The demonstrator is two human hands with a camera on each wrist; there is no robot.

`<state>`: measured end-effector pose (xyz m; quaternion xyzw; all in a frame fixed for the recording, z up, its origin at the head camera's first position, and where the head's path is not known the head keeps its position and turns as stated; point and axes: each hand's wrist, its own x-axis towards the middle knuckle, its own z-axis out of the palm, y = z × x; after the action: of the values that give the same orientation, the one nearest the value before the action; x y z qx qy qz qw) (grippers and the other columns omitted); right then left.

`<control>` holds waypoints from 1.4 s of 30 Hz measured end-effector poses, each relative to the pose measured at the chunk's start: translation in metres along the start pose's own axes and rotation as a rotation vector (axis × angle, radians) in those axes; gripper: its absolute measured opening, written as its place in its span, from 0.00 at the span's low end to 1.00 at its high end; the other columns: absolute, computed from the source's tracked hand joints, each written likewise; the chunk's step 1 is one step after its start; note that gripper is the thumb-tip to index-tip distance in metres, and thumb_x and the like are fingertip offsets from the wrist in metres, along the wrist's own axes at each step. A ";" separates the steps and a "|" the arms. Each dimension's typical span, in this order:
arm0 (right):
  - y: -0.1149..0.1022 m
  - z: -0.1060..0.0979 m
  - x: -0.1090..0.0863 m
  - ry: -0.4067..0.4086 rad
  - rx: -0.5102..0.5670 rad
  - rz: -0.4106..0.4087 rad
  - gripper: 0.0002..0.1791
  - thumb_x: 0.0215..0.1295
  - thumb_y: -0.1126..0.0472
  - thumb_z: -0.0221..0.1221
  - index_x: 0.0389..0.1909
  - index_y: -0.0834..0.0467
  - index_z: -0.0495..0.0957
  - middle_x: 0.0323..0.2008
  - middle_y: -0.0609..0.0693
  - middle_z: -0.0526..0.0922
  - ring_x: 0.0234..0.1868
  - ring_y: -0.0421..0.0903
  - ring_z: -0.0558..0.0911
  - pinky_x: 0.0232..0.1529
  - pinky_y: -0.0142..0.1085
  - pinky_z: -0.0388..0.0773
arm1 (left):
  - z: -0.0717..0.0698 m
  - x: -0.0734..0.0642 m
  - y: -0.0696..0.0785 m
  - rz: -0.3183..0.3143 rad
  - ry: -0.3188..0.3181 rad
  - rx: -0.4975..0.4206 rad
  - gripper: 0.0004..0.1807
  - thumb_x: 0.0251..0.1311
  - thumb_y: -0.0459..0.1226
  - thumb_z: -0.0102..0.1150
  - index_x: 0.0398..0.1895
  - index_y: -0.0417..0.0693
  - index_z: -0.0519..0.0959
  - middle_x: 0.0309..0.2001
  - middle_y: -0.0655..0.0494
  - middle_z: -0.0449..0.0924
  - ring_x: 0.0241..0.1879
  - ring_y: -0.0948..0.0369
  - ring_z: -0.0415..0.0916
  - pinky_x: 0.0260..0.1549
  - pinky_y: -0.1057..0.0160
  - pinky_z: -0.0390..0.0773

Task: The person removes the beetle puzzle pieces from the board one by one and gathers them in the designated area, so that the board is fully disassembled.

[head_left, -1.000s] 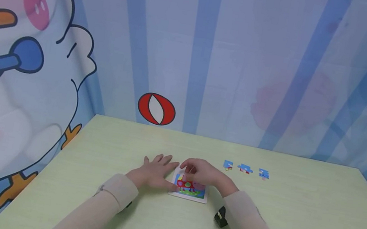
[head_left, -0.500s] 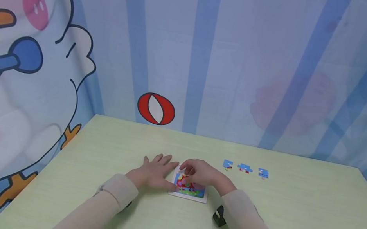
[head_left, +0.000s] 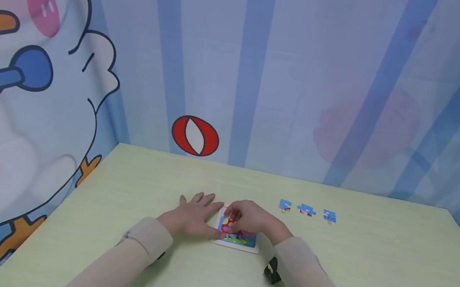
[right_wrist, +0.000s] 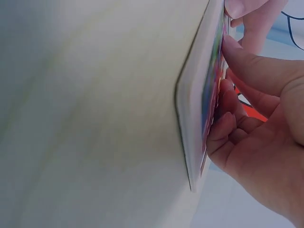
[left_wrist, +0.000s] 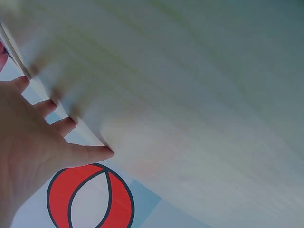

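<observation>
A small jigsaw puzzle in a white-rimmed tray lies on the table, showing a red figure above green ground. My left hand rests flat with spread fingers along the tray's left side, its thumb over the lower left edge. In the left wrist view the left hand has its fingers stretched on the tabletop. Over the puzzle's upper part, my right hand bends its fingers and pinches at a puzzle piece, mostly hidden by them. The right wrist view has the right hand with thumb and curled fingers against the picture.
Three loose blue jigsaw pieces lie in a row beyond the right hand: a left one, a middle one and a right one. The pale table ends at a printed curtain.
My right hand shifts very slightly at the puzzle, its thumb a little further left and its wrist drawn slightly inward. The left hand stays in place, and so do the loose pieces.
</observation>
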<state>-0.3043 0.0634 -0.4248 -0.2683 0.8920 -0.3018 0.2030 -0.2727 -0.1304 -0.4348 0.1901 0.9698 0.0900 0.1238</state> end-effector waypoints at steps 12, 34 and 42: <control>0.000 0.002 0.002 0.003 -0.015 -0.002 0.14 0.56 0.69 0.66 0.45 0.61 0.80 0.36 0.48 0.79 0.38 0.44 0.74 0.49 0.40 0.76 | 0.001 0.003 -0.001 -0.001 0.000 0.011 0.47 0.54 0.66 0.54 0.75 0.58 0.56 0.76 0.48 0.49 0.74 0.42 0.43 0.59 0.24 0.44; 0.004 0.001 -0.002 -0.004 0.054 -0.065 0.10 0.63 0.69 0.60 0.43 0.55 0.78 0.35 0.47 0.78 0.36 0.43 0.74 0.44 0.37 0.74 | 0.001 0.001 0.000 -0.005 -0.006 -0.003 0.47 0.54 0.66 0.54 0.75 0.57 0.57 0.76 0.47 0.49 0.73 0.41 0.43 0.59 0.23 0.45; 0.006 0.000 -0.003 -0.002 0.058 -0.108 0.07 0.70 0.66 0.54 0.43 0.55 0.79 0.29 0.45 0.77 0.31 0.40 0.73 0.40 0.34 0.71 | 0.000 0.000 0.001 -0.006 -0.011 0.010 0.47 0.54 0.67 0.53 0.75 0.57 0.57 0.76 0.48 0.48 0.73 0.41 0.43 0.58 0.23 0.45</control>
<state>-0.3044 0.0689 -0.4281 -0.3105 0.8668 -0.3379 0.1952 -0.2725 -0.1295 -0.4342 0.1884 0.9700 0.0839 0.1284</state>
